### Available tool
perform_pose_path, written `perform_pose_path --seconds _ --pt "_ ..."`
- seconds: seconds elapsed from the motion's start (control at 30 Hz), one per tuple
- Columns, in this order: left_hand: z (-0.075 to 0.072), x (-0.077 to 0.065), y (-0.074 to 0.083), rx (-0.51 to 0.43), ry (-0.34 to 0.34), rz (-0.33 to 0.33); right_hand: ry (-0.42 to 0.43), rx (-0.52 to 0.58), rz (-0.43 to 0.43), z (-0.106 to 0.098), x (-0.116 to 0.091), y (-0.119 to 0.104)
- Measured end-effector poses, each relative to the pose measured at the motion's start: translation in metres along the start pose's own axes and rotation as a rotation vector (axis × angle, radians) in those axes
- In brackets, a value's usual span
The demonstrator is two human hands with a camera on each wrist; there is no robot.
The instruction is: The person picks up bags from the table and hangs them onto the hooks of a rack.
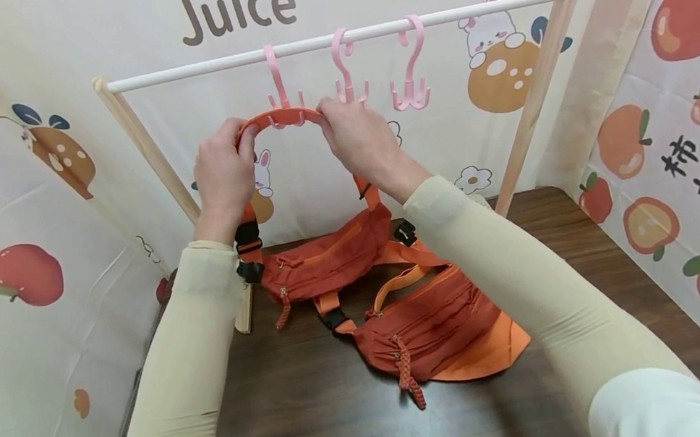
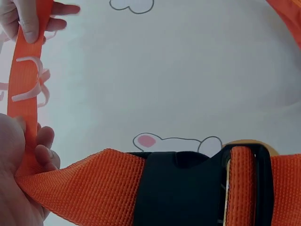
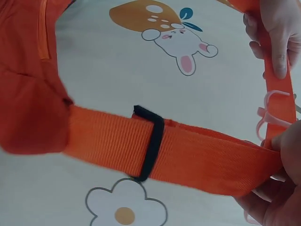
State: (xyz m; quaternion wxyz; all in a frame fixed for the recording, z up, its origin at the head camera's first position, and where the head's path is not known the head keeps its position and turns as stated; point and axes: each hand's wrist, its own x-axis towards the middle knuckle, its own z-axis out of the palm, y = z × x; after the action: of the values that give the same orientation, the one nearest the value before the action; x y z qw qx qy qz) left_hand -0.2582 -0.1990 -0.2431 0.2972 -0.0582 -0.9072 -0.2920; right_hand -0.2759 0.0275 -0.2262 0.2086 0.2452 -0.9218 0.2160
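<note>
An orange strap point(image 1: 288, 116) of a rust-red waist bag point(image 1: 328, 254) lies across the prongs of the leftmost pink hook point(image 1: 277, 81). Some prongs show in front of the webbing. To the left of the hook, my left hand point(image 1: 225, 164) pinches the strap between thumb and fingers. My right hand point(image 1: 362, 137) grips it just to the right of the hook. Below the left hand hangs a black buckle point(image 2: 181, 188); a black slider point(image 3: 151, 148) sits on the strap below the right hand. The bag hangs tilted near the tabletop.
A second rust-red waist bag point(image 1: 429, 325) lies on the dark wooden table point(image 1: 323, 426), partly behind my right forearm. Two more pink hooks, a middle one point(image 1: 344, 66) and a right one point(image 1: 413, 68), hang from the white rail point(image 1: 462, 14) of a wooden-legged rack. Printed cloth surrounds the table.
</note>
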Motion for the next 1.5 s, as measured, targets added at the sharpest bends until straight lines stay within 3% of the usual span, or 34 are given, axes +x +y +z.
perform_pose_path --seconds 0.27,0.47,1.03,1.13,1.37,1.5 --pt "0.007 -0.011 -0.012 -0.019 -0.005 -0.012 -0.107 -0.05 0.057 0.014 -0.003 0.01" --pt "0.009 -0.024 -0.024 -0.052 -0.032 -0.071 -0.186 -0.104 0.065 0.035 -0.014 0.023" --pt "0.03 -0.085 -0.074 -0.042 -0.048 -0.157 -0.24 -0.118 0.068 0.091 -0.046 0.054" --pt "0.034 -0.1 -0.081 -0.024 -0.055 -0.174 -0.237 -0.103 0.085 0.097 -0.05 0.057" --pt "0.044 -0.13 -0.095 -0.008 -0.084 -0.253 -0.282 0.091 0.156 0.114 -0.056 0.062" --pt "0.048 -0.143 -0.101 0.011 -0.074 -0.281 -0.293 0.132 0.155 0.123 -0.059 0.064"
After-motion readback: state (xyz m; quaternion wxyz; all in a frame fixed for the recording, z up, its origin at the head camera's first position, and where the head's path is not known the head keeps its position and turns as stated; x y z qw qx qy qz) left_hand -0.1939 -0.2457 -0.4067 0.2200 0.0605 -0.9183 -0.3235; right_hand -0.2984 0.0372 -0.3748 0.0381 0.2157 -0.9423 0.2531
